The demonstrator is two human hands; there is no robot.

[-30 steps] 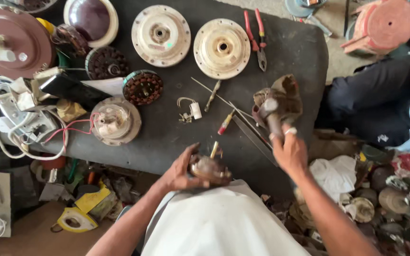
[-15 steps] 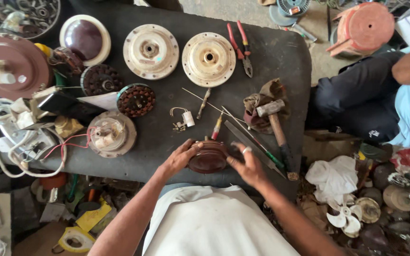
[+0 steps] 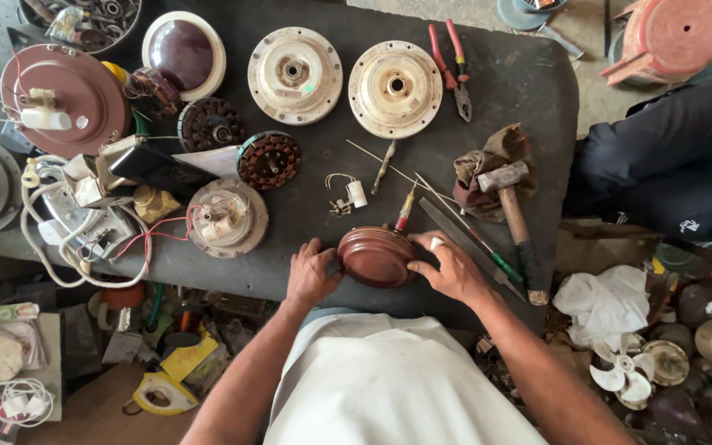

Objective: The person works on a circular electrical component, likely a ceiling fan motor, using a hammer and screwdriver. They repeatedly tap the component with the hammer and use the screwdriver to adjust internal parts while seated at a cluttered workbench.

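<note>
A round brown motor cover rests on the dark table near its front edge. My left hand grips its left side and my right hand, with a ring on one finger, grips its right side. Just behind the cover lies a red-handled screwdriver. To the right of my right hand are a flat file, a green-handled screwdriver and a hammer whose head rests on a brown rag.
Two cream motor housings and red pliers lie at the back. A stator, a wired motor part and cable clutter fill the left. Another person's dark-clothed leg is at the right.
My right hand let go of the hammer, which now lies on the rag, and came onto the brown cover. The cover went from held in my left hand to flat on the table.
</note>
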